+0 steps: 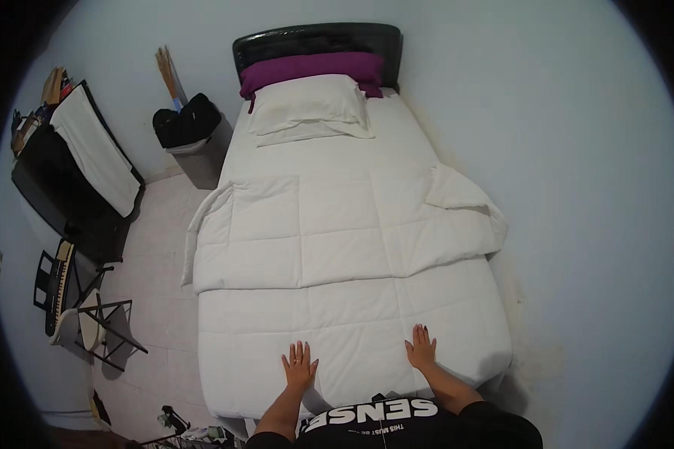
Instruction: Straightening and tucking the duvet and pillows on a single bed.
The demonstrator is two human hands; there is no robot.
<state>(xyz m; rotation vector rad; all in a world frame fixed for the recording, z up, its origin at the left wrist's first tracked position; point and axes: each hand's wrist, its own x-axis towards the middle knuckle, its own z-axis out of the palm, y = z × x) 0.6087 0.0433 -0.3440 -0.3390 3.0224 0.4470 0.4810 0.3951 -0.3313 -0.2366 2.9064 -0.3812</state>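
Observation:
A white quilted comforter (pixel 342 252) covers the lower and middle part of a bed, its upper right corner folded over and its left edge hanging over the side. My left hand (pixel 299 366) lies palm down on the comforter near the foot of the bed, fingers apart. To the right, my right hand (pixel 421 349) rests flat on the same comforter, holding nothing. At the far end, white pillows (pixel 309 106) lie in front of a purple bolster (pixel 314 70), against a dark headboard (pixel 320 39).
A grey hamper (pixel 196 163) with a black bag (pixel 188 120) on top stands left of the bed. Further left are a dark cabinet draped with white cloth (pixel 98 149), a keyboard (pixel 60 289) and a folding chair (pixel 92 328). A wall (pixel 567 196) runs along the right.

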